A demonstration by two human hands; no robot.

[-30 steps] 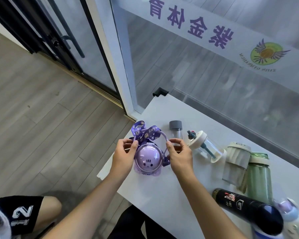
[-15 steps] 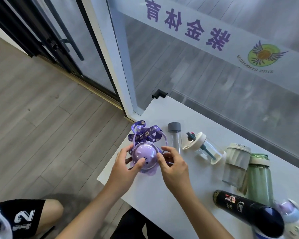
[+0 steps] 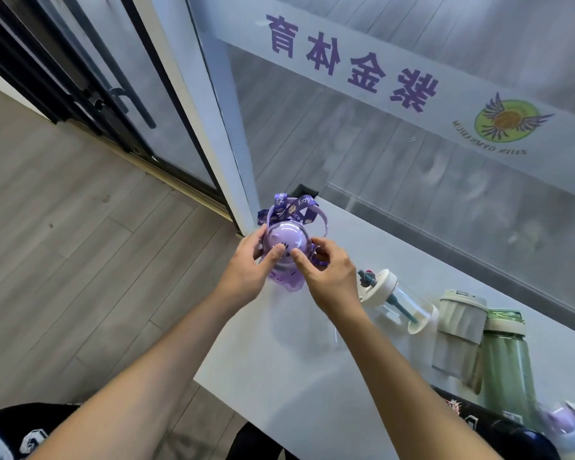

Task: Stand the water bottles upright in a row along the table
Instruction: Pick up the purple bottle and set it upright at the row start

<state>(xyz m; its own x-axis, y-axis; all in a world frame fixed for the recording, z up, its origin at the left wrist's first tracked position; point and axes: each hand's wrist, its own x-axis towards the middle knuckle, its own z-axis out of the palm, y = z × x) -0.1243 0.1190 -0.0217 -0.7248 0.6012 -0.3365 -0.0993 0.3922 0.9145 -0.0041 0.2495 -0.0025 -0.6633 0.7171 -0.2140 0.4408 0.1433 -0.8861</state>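
Note:
A purple bottle point(image 3: 284, 239) with a domed lid and a purple printed strap point(image 3: 292, 207) stands upright near the far left corner of the white table point(image 3: 395, 254). My left hand point(image 3: 249, 273) grips its left side, thumb on the lid. My right hand point(image 3: 329, 277) grips its right side. A clear bottle with a white lid point(image 3: 395, 302) lies on its side. To its right lie a frosted bottle point(image 3: 458, 330) and a green bottle point(image 3: 505, 360). A black bottle point(image 3: 498, 426) lies at the near right edge.
A glass wall point(image 3: 412, 161) with purple lettering runs along the table's far side. The table's left edge drops to a wooden floor point(image 3: 80, 227). A pale purple-and-blue lid point(image 3: 568, 426) shows at the bottom right corner.
Both hands have closed on the purple bottle and carried it toward the table's far left corner. The small grey-capped clear bottle seen earlier is now hidden behind my right hand.

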